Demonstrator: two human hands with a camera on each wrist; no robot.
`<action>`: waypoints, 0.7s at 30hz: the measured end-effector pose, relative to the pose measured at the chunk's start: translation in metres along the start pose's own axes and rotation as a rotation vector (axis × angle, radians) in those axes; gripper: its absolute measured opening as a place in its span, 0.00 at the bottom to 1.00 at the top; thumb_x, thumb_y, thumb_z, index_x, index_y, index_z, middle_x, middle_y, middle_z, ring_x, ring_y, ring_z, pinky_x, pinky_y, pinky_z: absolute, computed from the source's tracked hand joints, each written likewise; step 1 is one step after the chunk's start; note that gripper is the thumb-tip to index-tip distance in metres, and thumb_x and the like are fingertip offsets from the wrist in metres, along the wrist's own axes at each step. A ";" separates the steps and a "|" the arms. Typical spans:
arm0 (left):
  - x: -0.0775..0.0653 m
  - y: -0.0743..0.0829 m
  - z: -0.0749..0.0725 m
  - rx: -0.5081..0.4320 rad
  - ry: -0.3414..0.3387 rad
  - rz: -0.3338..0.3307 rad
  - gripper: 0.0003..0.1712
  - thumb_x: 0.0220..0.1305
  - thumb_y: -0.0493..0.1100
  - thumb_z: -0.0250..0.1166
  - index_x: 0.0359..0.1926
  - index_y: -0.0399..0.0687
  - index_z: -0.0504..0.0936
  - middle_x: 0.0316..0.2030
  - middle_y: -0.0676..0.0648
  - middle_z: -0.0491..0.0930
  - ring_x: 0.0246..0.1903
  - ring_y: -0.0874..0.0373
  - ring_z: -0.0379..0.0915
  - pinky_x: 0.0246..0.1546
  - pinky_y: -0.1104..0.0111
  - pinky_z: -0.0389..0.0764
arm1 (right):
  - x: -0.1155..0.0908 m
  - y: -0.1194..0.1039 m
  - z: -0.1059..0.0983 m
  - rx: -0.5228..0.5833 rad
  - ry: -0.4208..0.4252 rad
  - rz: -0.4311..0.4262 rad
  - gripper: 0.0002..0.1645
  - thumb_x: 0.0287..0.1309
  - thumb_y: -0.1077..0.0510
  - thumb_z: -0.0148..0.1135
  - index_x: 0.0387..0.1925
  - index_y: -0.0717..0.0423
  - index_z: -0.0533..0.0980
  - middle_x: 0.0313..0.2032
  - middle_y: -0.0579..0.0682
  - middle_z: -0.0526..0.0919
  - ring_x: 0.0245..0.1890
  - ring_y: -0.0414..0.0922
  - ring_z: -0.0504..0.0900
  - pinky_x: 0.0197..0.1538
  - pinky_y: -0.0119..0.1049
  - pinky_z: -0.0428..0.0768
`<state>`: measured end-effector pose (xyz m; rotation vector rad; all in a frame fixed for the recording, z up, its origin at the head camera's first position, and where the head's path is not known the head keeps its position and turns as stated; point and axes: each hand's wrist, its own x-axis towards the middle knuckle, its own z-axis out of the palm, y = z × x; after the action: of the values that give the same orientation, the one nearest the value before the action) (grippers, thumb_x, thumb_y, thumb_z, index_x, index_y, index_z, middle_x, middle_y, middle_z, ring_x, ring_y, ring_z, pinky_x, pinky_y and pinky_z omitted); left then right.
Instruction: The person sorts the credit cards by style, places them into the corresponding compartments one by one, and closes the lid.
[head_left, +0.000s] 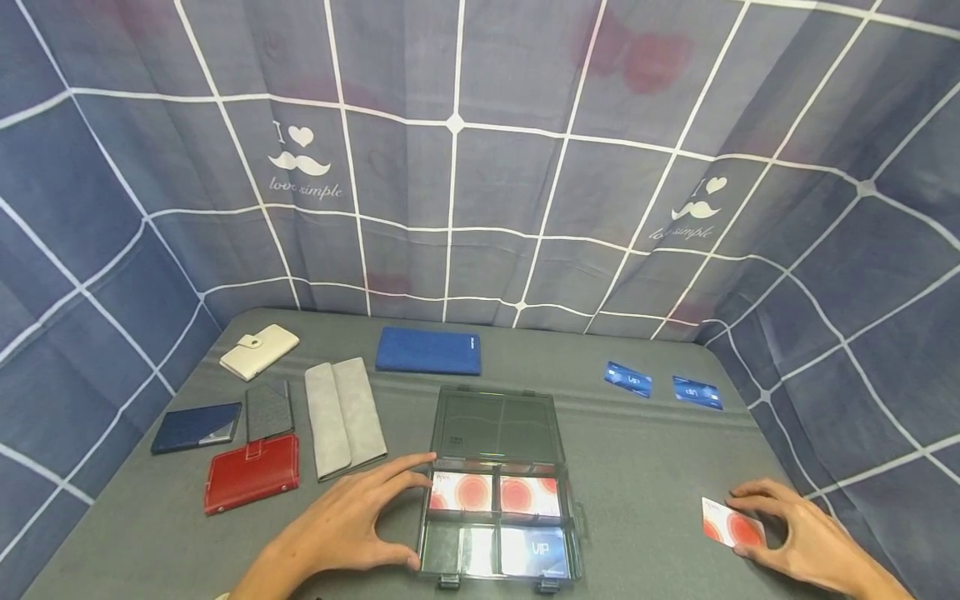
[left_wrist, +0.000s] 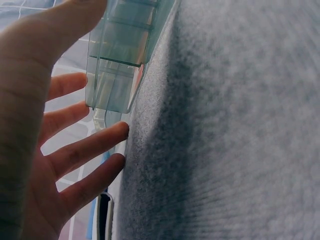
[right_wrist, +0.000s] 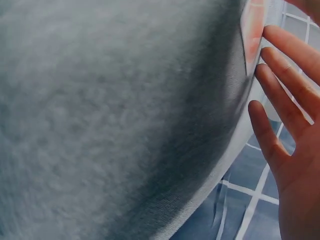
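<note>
On the table (head_left: pixel 637 475), the box (head_left: pixel 525 425) lies open. The left hand (head_left: pixel 348 518), fingers extended and unclenched, touches its left side. Well right of the box, the right hand (head_left: pixel 798 527) pinches a red card (head_left: pixel 724 522). Matching cards (head_left: pixel 459 492) occupy the two far compartments.

the left hand (head_left: pixel 348 521) spreads thumb and fingers apart; the right hand (head_left: pixel 798 529) pinches, fingers bent.

Translucent green plastic box (left_wrist: pixel 117 85): cut off by left wrist view's top edge
Red-and-white rectangular card (right_wrist: pixel 253 37): cropped atop right wrist view
Blue rectangular wallet (head_left: pixel 427 351): lettering too small to read
</note>
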<state>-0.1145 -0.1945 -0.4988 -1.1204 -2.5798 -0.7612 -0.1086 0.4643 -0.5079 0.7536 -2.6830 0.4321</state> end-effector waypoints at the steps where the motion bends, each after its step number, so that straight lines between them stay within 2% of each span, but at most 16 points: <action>1: 0.000 0.000 0.000 0.001 0.001 0.001 0.45 0.48 0.78 0.78 0.62 0.64 0.82 0.76 0.57 0.72 0.61 0.61 0.81 0.53 0.58 0.86 | -0.001 0.000 0.001 0.008 0.007 -0.008 0.37 0.22 0.45 0.96 0.44 0.41 0.90 0.49 0.35 0.83 0.53 0.21 0.74 0.58 0.09 0.56; 6: -0.001 0.000 0.000 -0.004 -0.006 -0.010 0.44 0.49 0.78 0.78 0.63 0.64 0.81 0.76 0.57 0.71 0.62 0.62 0.80 0.53 0.58 0.86 | -0.003 0.000 0.003 0.025 0.038 -0.054 0.39 0.19 0.52 0.95 0.44 0.42 0.88 0.50 0.38 0.84 0.57 0.17 0.70 0.58 0.10 0.59; 12: -0.002 0.000 0.000 0.000 -0.006 -0.006 0.45 0.49 0.78 0.78 0.62 0.64 0.82 0.76 0.57 0.71 0.62 0.61 0.80 0.53 0.58 0.86 | -0.003 -0.006 0.004 0.010 0.038 -0.052 0.39 0.18 0.58 0.92 0.42 0.36 0.86 0.48 0.35 0.83 0.52 0.21 0.73 0.55 0.11 0.62; 17: -0.002 0.000 0.001 0.000 -0.016 -0.015 0.44 0.49 0.78 0.78 0.62 0.65 0.82 0.76 0.58 0.71 0.63 0.61 0.80 0.54 0.58 0.85 | -0.002 -0.008 0.004 -0.027 0.036 -0.062 0.39 0.19 0.58 0.90 0.42 0.35 0.83 0.47 0.32 0.81 0.48 0.25 0.75 0.54 0.12 0.64; 21: -0.002 0.000 0.002 -0.001 -0.015 -0.016 0.44 0.49 0.78 0.78 0.62 0.65 0.82 0.76 0.58 0.71 0.63 0.61 0.80 0.54 0.58 0.85 | 0.001 -0.010 0.003 -0.064 0.046 -0.043 0.39 0.17 0.56 0.90 0.42 0.35 0.83 0.43 0.29 0.81 0.43 0.28 0.77 0.49 0.16 0.68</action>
<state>-0.1133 -0.1946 -0.5007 -1.1108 -2.6036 -0.7601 -0.1051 0.4543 -0.5085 0.7717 -2.6197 0.3468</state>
